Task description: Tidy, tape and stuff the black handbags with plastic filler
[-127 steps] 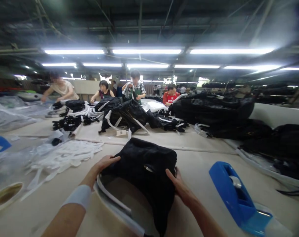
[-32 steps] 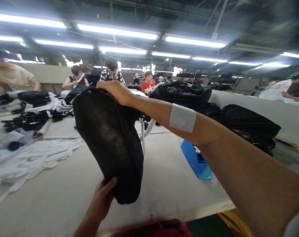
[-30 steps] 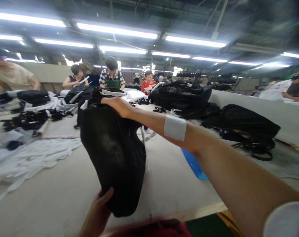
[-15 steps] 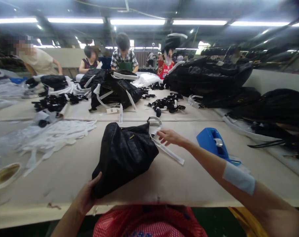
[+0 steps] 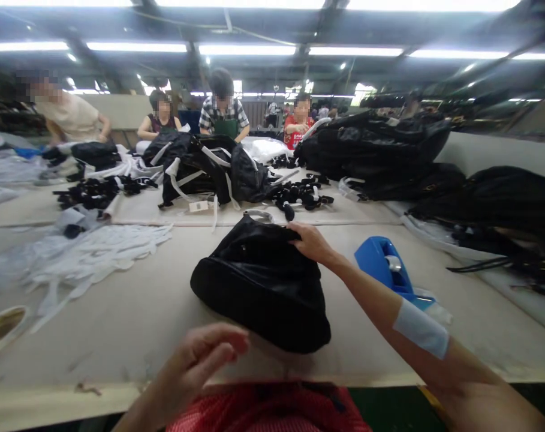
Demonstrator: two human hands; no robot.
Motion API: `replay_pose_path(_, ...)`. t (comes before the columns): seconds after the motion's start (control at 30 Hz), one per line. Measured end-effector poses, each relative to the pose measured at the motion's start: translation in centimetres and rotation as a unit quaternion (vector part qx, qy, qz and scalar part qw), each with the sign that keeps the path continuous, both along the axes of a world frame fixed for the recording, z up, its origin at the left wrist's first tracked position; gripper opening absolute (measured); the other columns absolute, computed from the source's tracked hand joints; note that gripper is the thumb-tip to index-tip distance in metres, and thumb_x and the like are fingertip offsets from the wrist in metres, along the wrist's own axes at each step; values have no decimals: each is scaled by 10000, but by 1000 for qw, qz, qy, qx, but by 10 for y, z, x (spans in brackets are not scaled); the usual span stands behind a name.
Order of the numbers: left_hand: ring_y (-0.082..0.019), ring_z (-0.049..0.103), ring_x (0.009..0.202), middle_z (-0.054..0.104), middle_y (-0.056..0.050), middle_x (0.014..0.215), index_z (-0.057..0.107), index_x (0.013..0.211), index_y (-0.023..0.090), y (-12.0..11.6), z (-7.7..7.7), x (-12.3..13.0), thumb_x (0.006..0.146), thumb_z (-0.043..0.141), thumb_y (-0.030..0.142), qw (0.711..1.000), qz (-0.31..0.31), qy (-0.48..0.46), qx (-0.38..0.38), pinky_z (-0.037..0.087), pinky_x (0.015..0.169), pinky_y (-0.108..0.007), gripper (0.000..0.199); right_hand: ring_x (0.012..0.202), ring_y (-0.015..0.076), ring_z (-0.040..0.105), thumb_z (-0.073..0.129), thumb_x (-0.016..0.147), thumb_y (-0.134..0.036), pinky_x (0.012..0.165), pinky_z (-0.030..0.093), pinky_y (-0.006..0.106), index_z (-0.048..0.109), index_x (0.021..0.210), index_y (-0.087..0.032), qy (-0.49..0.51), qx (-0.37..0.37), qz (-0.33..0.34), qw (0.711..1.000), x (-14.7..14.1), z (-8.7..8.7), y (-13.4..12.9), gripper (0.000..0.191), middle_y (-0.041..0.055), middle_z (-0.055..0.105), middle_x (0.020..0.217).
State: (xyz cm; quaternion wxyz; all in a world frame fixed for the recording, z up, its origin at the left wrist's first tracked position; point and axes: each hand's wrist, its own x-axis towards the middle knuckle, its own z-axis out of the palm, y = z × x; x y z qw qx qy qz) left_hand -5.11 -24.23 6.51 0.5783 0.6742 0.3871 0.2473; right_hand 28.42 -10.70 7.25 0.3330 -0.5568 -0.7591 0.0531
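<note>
A black handbag (image 5: 263, 288) sits on the pale table in front of me, its broad base turned towards me. My right hand (image 5: 309, 243) grips the bag's upper right edge, with the fingertips partly hidden behind it. In front of the bag, near the table's edge, my left hand (image 5: 204, 360) is raised with nothing in it, thumb and fingers apart and a little blurred. A pale wrapped strap loop (image 5: 258, 214) shows behind the bag's top.
A blue tape dispenser (image 5: 384, 267) stands right of the bag. White strips (image 5: 101, 258) lie at left, beside a tape roll (image 5: 5, 330). Black bags (image 5: 200, 174) and small black straps (image 5: 301, 195) are piled beyond; more bags (image 5: 375, 147) rise at right. Several co-workers stand across the table.
The bag has turned so its base faces me. My right hand has taken hold of its upper edge. My left hand has let go of the bag. Another bag has landed on the far pile.
</note>
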Motion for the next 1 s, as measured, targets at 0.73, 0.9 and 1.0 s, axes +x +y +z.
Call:
replay_pose_path(0.73,-256,678,984,688,-95,1021,598,1034,168,65,2,55,634,854,417,958,207,-183,-77,571,820,-393,536,857,219,640,528,931,-348,798,505,349,546,786,-263,125,254,31,959,-10,56,-64,169,68,667,939)
replay_pose_path(0.9,-218,690,924,701,-71,1004,599,1003,170,78,14,83,534,909,347,928,246,-278,-44,572,768,-330,589,838,201,653,550,937,-330,752,509,333,572,794,-251,121,308,51,942,-2,59,-75,165,71,690,973)
replay_pose_path(1.0,-183,703,830,717,-38,895,582,951,172,76,25,93,518,921,354,910,261,-321,-26,570,733,-291,579,830,181,656,600,925,-288,741,507,306,580,804,-236,129,372,78,916,2,63,-82,133,54,699,963)
